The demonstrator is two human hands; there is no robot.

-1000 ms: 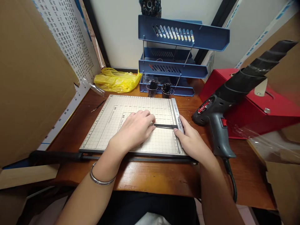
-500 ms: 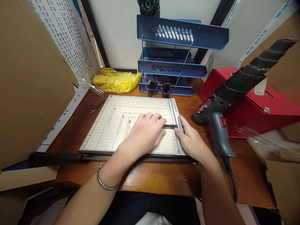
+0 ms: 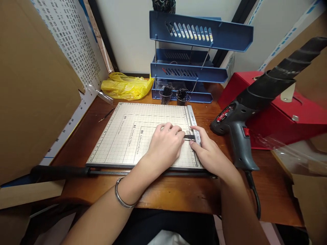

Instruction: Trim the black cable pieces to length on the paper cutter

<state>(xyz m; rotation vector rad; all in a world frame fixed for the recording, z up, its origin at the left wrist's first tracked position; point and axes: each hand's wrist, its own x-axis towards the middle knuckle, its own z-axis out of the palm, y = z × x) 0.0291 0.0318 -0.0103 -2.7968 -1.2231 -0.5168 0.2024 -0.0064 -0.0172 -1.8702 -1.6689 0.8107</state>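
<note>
A grey gridded paper-cutter board [image 3: 127, 136] lies on the wooden desk. My left hand [image 3: 166, 144] rests palm down on the board, fingers curled over a thin bundle of black strands [image 3: 189, 137] that pokes out toward the board's right rail [image 3: 193, 124]. Only a short end of the bundle shows. My right hand [image 3: 208, 151] lies at the rail, thumb and fingertips pressed against the bundle's end.
A black heat gun [image 3: 245, 112] stands just right of the board in front of a red box [image 3: 278, 115]. Two cups of black strands [image 3: 175, 95] sit before a blue three-tier tray [image 3: 190, 58]. A yellow bag [image 3: 126, 86] lies back left. Cardboard walls flank the desk.
My left hand has slid right across the board, covering more of the black bundle, so less of it shows. My right hand has stayed at the rail.
</note>
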